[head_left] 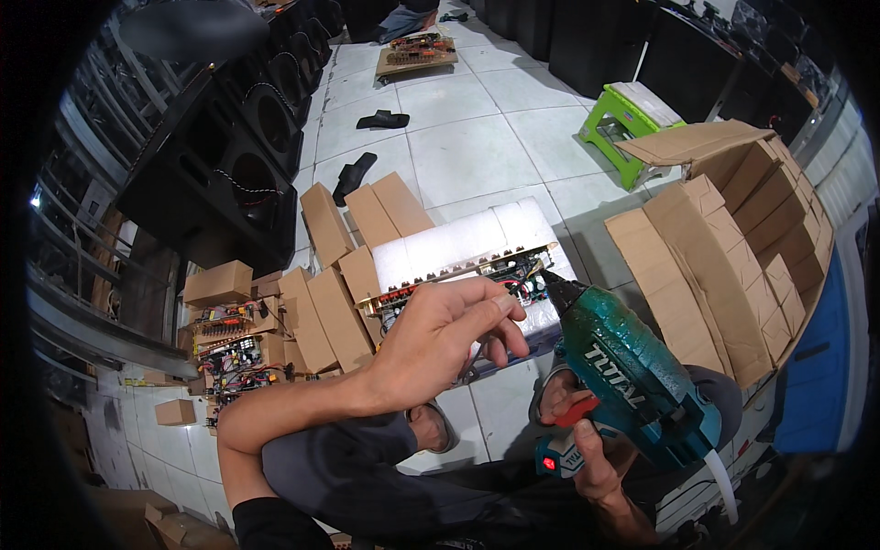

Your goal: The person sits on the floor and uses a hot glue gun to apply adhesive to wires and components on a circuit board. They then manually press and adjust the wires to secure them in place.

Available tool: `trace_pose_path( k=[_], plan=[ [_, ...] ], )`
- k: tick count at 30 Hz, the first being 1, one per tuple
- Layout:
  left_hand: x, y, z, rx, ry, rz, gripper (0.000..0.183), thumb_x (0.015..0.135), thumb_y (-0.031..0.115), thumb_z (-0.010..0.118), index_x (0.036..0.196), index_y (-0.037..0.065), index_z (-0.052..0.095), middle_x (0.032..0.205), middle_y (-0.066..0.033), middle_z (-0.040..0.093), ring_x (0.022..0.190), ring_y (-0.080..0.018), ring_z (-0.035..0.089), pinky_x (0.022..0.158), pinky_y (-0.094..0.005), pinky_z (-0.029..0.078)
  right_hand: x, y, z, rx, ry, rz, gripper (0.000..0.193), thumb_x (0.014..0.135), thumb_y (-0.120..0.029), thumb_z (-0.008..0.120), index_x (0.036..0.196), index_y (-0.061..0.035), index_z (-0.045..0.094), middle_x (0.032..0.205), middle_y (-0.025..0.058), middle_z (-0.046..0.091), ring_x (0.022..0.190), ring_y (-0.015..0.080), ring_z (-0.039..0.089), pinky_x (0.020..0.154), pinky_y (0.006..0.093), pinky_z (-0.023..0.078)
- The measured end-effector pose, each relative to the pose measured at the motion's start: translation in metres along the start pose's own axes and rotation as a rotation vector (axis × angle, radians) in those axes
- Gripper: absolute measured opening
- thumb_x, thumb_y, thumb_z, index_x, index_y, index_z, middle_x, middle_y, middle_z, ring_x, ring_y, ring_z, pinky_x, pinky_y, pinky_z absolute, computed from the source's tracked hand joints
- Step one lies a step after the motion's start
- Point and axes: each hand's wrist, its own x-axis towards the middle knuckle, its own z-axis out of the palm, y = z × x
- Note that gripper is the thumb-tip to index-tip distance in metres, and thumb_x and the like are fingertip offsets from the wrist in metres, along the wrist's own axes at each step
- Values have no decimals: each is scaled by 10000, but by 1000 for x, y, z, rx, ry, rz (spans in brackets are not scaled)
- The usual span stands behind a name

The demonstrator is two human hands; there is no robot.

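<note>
My right hand (pixel 598 467) grips a teal cordless glue gun (pixel 623 367) by its handle, with fingers at the red trigger (pixel 577 410). A white glue stick (pixel 721 486) sticks out of its rear end. The dark nozzle (pixel 561 291) points at the right part of a long circuit board (pixel 515 268); whether it touches cannot be told. This board, with knobs along its far edge and wires on it, rests on a white foam block (pixel 431 240). Over the board's near side is my left hand (pixel 454 335), its thumb and forefinger brought together; what they hold, if anything, is hidden.
Brown cardboard boxes (pixel 321 312) lie left of the foam, with more circuit boards (pixel 236 362) beyond. At right stand a large open carton (pixel 706 266) and a green step stool (pixel 623 128). Black speaker cabinets (pixel 215 165) line the left. Farther off are slippers (pixel 355 174) and a loaded wheeled board (pixel 414 62).
</note>
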Motion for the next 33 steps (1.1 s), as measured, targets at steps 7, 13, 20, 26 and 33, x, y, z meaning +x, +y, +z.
trace_pose_path(
  k=[7, 13, 20, 26, 33],
  plan=[
    [0, 0, 0, -9, -14, 8, 288, 1053, 173, 466, 1046, -73, 613, 878, -177, 701, 759, -158, 641, 715, -273, 521, -6, 12, -5, 89, -59, 83, 148, 895, -56, 544, 948, 32, 650, 891, 149, 696, 803, 217, 661, 766, 367, 523],
    [-1, 0, -1, -8, -4, -6, 278, 1049, 167, 478, 1040, -72, 620, 875, -165, 702, 753, -155, 641, 712, -268, 520, -3, 5, -3, 7, -22, 28, 146, 900, -76, 558, 958, 26, 645, 893, 135, 692, 780, 202, 649, 749, 352, 517],
    [0, -1, -1, -9, -13, -3, 275, 1048, 165, 484, 1040, -71, 624, 870, -157, 701, 754, -154, 643, 709, -268, 521, -6, 5, -6, 38, -73, 99, 153, 895, -89, 569, 950, 23, 657, 893, 124, 692, 757, 172, 627, 732, 335, 506],
    [0, 0, 0, 0, -21, -12, 273, 1049, 168, 483, 1041, -68, 621, 870, -155, 700, 757, -155, 644, 709, -270, 522, -3, 10, -7, 44, -65, 52, 157, 886, -66, 557, 968, 24, 657, 892, 127, 692, 759, 176, 630, 736, 341, 510],
    [0, -1, -1, -15, -20, -6, 280, 1053, 175, 476, 1034, -67, 614, 864, -158, 697, 755, -156, 642, 714, -272, 520, -6, 11, -9, 91, -102, 88, 166, 888, -69, 567, 993, 31, 647, 911, 140, 693, 807, 200, 648, 765, 357, 521]
  ],
)
